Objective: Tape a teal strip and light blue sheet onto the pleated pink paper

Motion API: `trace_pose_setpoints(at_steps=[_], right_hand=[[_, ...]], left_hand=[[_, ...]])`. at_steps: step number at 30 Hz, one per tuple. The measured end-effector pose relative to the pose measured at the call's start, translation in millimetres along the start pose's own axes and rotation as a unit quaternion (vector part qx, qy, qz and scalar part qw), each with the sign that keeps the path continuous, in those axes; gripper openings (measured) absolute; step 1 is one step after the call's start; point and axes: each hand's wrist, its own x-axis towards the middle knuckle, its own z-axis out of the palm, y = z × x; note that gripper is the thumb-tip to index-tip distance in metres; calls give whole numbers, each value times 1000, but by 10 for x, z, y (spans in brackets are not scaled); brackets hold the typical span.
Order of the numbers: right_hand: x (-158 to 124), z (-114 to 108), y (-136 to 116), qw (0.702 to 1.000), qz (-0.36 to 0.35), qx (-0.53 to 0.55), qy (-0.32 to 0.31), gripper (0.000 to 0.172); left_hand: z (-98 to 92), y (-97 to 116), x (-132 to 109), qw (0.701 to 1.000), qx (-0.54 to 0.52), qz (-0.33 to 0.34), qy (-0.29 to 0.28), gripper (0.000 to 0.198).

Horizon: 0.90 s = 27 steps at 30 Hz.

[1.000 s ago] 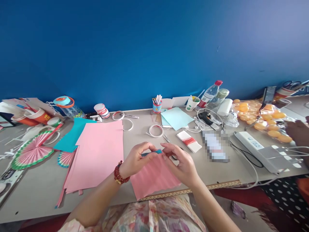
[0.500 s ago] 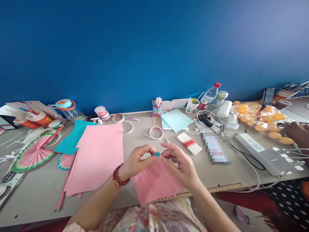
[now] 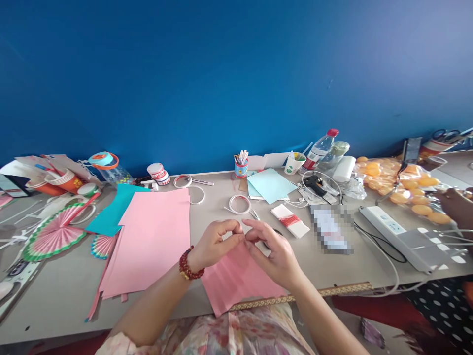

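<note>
My left hand [image 3: 216, 241] is pinched, thumb against forefinger, above a creased pink paper sheet [image 3: 236, 281] at the table's front edge. Its fingertips meet those of my right hand [image 3: 275, 251], whose thumb and forefinger are curled in. A small piece of teal paper showed between the fingertips just before; now the fingers hide it. Just beyond my hands lie a coil of white tubing [image 3: 239, 204] and a white card wound with red thread [image 3: 290, 221].
Left are a stack of pink paper [image 3: 153, 236], a teal sheet [image 3: 114, 212] and a folded paper fan [image 3: 55, 234]. Right are a phone [image 3: 330, 229], a power strip [image 3: 384, 222] and a bag of orange balls [image 3: 401, 182]. Another person's hand [image 3: 456, 204] is at the far right.
My fingertips have drawn together, and the teal piece that showed between them is out of sight. My left hand has shifted slightly right.
</note>
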Motion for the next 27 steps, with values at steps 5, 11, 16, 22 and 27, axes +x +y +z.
trace_pose_setpoints(at_steps=[5,11,16,22,27], right_hand=[[-13,-23,48,999,30,23,8,37],[-33,-156,180,989,91,106,39,34],[57,-134,267,962,194,189,-40,37],[71,-29,422,966,203,157,-9,42],[-34,-100,574,973,204,105,26,45]], left_hand=[[-92,-59,39,999,-8,-22,-33,34],[-432,-266,-83,990,67,-74,-101,38],[-402,-251,-161,989,124,-54,-65,35],[-297,-271,-197,990,112,-62,-61,37],[-350,-437,-310,988,93,-121,-37,45]])
